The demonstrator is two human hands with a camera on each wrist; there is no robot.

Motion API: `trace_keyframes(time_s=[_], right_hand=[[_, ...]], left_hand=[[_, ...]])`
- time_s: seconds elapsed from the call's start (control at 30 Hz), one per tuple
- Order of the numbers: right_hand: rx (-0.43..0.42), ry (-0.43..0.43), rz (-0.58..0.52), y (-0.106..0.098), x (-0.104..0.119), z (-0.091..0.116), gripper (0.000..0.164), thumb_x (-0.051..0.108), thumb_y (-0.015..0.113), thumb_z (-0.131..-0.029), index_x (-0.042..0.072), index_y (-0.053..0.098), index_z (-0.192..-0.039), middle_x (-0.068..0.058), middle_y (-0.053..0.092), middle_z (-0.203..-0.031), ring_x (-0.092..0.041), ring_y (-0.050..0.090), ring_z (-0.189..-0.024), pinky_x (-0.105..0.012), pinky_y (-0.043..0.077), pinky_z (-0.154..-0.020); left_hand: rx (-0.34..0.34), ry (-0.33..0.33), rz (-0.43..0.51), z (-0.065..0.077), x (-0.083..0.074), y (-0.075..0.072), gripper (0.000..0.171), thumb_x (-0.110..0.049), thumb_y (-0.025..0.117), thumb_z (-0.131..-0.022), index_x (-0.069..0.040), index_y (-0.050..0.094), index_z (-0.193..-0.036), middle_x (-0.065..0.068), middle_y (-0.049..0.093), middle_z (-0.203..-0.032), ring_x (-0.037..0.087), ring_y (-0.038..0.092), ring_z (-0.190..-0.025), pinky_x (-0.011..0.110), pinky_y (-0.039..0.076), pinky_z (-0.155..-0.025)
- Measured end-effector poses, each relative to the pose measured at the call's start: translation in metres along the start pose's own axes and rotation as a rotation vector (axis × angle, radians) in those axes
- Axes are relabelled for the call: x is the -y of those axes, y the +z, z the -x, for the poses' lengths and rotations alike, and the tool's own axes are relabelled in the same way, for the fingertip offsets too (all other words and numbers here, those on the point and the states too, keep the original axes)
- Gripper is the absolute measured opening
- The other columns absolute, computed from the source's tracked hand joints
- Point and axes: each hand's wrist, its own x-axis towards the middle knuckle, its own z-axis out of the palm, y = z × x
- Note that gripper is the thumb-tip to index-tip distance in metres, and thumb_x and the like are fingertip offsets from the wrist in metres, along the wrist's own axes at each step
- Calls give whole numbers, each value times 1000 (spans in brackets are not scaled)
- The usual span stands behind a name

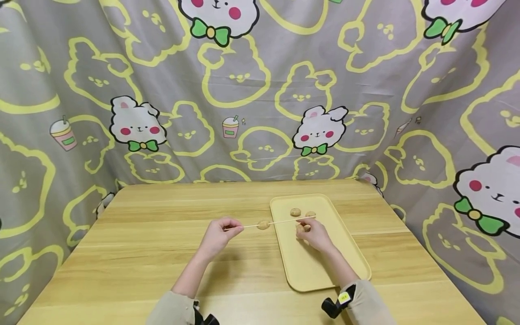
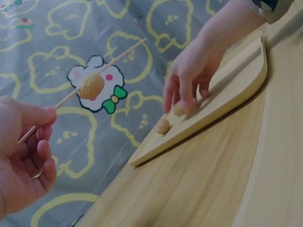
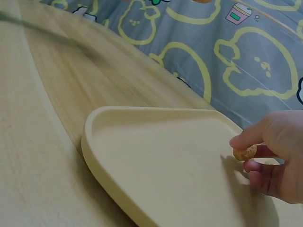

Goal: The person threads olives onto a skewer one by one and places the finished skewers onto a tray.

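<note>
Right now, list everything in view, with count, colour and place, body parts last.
Stick: one, pale, in the left hand
Balls: at least four, light brown, one on the stick, one in the right hand, others on the tray
Tray: one, pale yellow, right side of the table
Table: one, wood-coloured, under the tray
Curtain: count unclear, grey and yellow, behind and beside the table
Gadgets: two, black, one at each sleeve
Sleeves: two, beige, on the arms
Hands: two, bare, left over table, right over tray
</note>
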Motion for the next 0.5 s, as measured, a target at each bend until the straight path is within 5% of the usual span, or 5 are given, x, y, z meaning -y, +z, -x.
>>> trace_keyframes(time_s=[0.37, 0.5], right_hand=[[81, 29, -341, -17, 5, 10, 45, -9, 64, -77, -9, 52, -121, -25, 53, -114, -19, 62, -75, -30, 53, -64], [98, 6, -389, -25, 8, 14, 39, -4, 64, -81, -8, 55, -118, -23, 57, -110, -13, 60, -74, -29, 52, -61]], left_hand=[[20, -24, -22, 3, 5, -2, 4, -3, 69, -81, 1, 68, -81, 7, 65, -81, 14, 57, -77, 25, 46, -66], [3, -28, -38, 3, 9, -5, 6, -4, 68, -82, 1, 67, -80, 7, 65, -82, 14, 57, -77, 25, 46, -65]])
